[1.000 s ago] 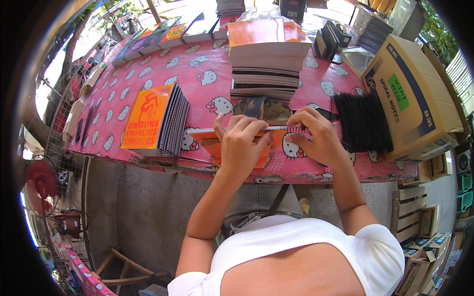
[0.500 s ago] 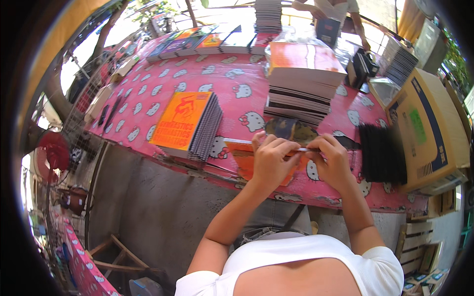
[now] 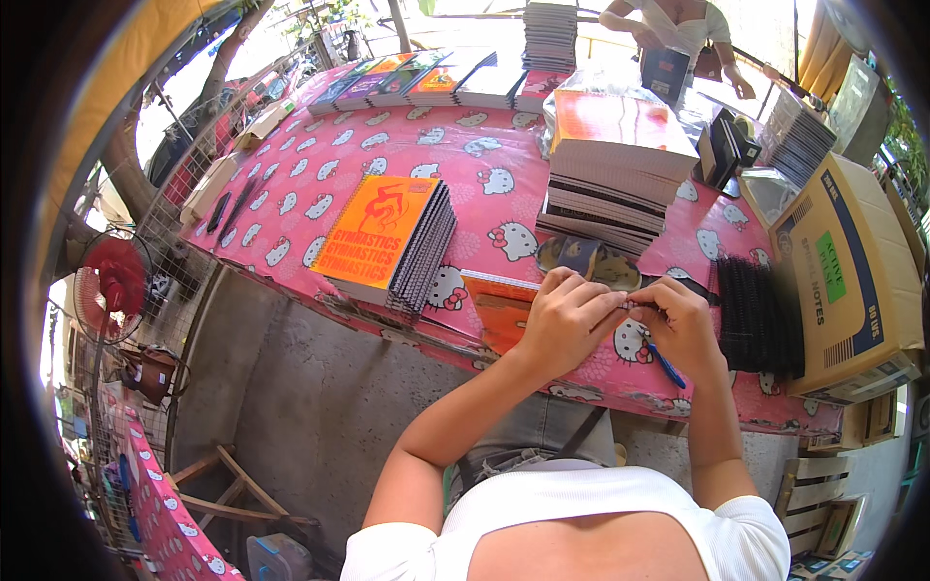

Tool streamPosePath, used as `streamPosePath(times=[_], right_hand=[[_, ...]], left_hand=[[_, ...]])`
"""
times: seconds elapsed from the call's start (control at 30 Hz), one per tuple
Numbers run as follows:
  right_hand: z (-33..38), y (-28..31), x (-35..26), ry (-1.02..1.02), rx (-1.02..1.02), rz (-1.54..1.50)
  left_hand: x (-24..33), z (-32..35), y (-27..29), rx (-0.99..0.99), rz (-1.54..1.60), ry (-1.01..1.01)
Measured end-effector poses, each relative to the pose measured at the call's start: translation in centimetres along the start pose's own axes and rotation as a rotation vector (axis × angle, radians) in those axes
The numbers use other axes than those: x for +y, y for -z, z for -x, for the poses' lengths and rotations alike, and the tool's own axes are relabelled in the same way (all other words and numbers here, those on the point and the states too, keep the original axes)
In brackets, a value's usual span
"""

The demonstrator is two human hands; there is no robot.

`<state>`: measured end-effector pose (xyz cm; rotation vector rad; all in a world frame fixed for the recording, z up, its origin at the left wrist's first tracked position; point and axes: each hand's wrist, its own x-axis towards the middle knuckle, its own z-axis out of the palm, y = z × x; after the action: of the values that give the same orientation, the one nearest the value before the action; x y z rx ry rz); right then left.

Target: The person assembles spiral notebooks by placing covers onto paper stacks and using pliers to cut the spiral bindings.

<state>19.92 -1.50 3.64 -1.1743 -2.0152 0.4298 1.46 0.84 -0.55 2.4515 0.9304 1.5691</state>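
Pinching a thin binding coil (image 3: 635,304) between both hands, left (image 3: 567,320) and right (image 3: 683,324), I judge it could slip off the orange notebook (image 3: 499,305) at the counter (image 3: 291,208) edge

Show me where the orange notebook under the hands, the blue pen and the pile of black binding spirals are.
orange notebook (image 3: 496,312), head view, on its bare cover left of the hands.
blue pen (image 3: 668,368), head view, on the barrel below the right hand.
black binding spirals (image 3: 756,315), head view, on the middle of the pile.
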Motion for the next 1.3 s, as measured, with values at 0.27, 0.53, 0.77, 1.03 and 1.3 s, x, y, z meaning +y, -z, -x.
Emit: streamPosePath(times=[0.27, 0.53, 0.77, 1.03, 1.3], right_hand=[[-0.6, -0.7, -1.2, 0.049, 0.120, 0.028], [-0.3, -1.7, -0.4, 0.069, 0.072, 0.082], [-0.4, -2.4, -1.1, 0.090, 0.203, 0.081], [-4.5, 1.0, 2.4, 0.091, -0.494, 0.064], [-5.8, -5.8, 10.7, -0.131, -0.556, 0.674]], left_hand=[[0.1, 0.1, 1.5, -0.006, -0.232, 0.217], [-0.2, 0.5, 1.4, -0.057, -0.168, 0.237], [0.3, 0.7, 1.5, -0.051, -0.155, 0.243], [0.2, 1.3, 2.0, -0.021, -0.161, 0.110], [-0.8, 0.8, 2.5, 0.014, -0.257, 0.180]])
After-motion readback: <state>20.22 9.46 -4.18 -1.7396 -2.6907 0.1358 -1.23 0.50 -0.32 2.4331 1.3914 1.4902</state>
